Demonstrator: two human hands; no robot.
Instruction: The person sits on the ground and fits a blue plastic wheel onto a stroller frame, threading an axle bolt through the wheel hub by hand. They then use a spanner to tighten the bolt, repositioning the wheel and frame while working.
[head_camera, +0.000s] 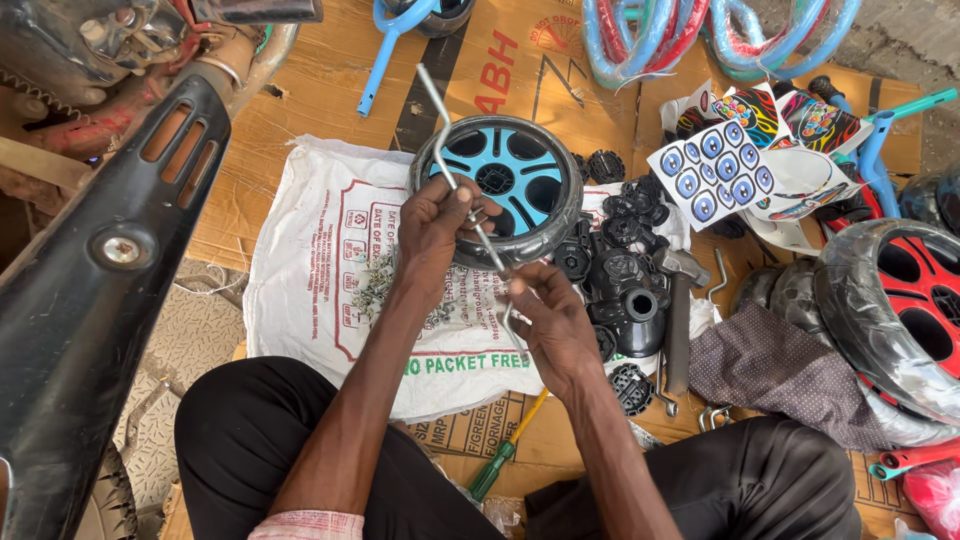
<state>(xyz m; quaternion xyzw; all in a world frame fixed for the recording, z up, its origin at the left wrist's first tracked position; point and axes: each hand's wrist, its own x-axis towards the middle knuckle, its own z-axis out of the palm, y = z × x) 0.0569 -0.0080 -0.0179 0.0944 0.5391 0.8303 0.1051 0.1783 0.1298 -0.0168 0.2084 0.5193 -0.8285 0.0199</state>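
My left hand (432, 222) grips the middle of a long thin metal rod (436, 110) that slants up and away toward the top. My right hand (545, 310) pinches the rod's lower end, close to my lap. Behind my left hand, a small wheel (520, 175) with a blue hub and black tyre rests on a white woven sack (320, 260). A scatter of small metal nuts and bolts (372, 285) lies on the sack just left of my left wrist.
A hammer (680, 300) lies among black plastic parts (625, 270) to the right. A red-hubbed wheel (900, 300), sticker sheets (725, 165) and blue frame tubes (385, 55) surround the cardboard. A green-handled screwdriver (500, 465) lies between my knees. A black motorcycle exhaust guard (90, 300) looms on the left.
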